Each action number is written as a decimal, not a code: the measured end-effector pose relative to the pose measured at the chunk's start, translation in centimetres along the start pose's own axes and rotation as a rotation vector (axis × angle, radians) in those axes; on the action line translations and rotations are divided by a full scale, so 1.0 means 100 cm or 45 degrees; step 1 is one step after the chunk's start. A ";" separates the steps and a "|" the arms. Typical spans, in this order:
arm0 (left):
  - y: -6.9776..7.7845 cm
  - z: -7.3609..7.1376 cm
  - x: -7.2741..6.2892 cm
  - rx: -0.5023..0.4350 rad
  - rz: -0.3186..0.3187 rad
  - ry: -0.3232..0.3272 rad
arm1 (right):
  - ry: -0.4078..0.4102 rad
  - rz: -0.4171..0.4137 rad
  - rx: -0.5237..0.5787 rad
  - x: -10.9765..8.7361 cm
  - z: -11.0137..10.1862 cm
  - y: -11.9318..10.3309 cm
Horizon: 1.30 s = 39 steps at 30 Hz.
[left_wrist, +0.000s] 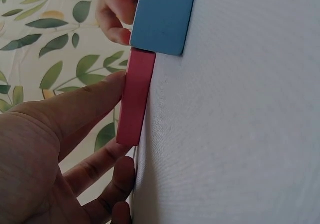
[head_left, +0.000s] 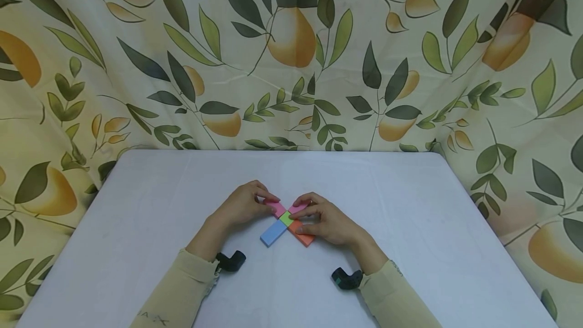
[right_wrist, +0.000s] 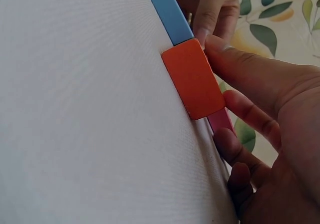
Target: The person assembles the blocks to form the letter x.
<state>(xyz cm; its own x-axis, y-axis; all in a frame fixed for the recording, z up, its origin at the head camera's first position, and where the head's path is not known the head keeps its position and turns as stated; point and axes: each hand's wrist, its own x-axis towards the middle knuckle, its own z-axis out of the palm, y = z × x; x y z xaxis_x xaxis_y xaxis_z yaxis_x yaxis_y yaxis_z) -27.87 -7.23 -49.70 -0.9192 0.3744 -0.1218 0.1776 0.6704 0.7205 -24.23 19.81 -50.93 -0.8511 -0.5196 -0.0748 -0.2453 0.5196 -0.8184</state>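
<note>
Five flat coloured blocks form an X on the table. A green block (head_left: pixel 285 218) sits at the centre, a blue block (head_left: pixel 274 233) at the near left and an orange block (head_left: pixel 304 237) at the near right. My left hand (head_left: pixel 246 203) pinches the far-left pink block (head_left: pixel 279 209) between thumb and fingers. Over the right side lies my right hand (head_left: pixel 331 220), its index and middle fingers along either side of the far-right pink block (head_left: pixel 298 208). Its thumb rests at the orange block, as the right wrist view also shows; the hand partly covers both.
A white cloth covers the table (head_left: pixel 136 227), whose far edge meets a hanging curtain (head_left: pixel 291 85) printed with fruit and leaves. Black wrist cameras stick out beside the left sleeve (head_left: pixel 177 287) and the right sleeve (head_left: pixel 396 292).
</note>
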 end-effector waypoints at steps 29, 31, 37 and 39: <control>-0.001 0.000 0.000 -0.005 0.009 0.002 | 0.021 0.022 0.116 0.000 -0.003 -0.001; 0.000 0.000 -0.001 -0.008 0.004 0.003 | 0.023 0.021 0.113 0.000 -0.003 -0.001; 0.000 0.000 0.000 -0.015 0.017 0.008 | 0.039 0.016 0.106 -0.001 -0.004 0.000; -0.001 0.000 0.000 -0.010 0.015 0.012 | 0.046 0.011 0.107 0.000 -0.003 0.001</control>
<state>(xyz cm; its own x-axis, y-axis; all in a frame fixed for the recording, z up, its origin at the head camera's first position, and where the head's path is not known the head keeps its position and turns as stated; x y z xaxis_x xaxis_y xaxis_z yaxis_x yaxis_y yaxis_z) -27.87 -7.29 -49.79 -0.9203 0.3764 -0.1066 0.1860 0.6606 0.7273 -24.39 20.08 -50.79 -0.8697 -0.4895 -0.0627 -0.1993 0.4647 -0.8628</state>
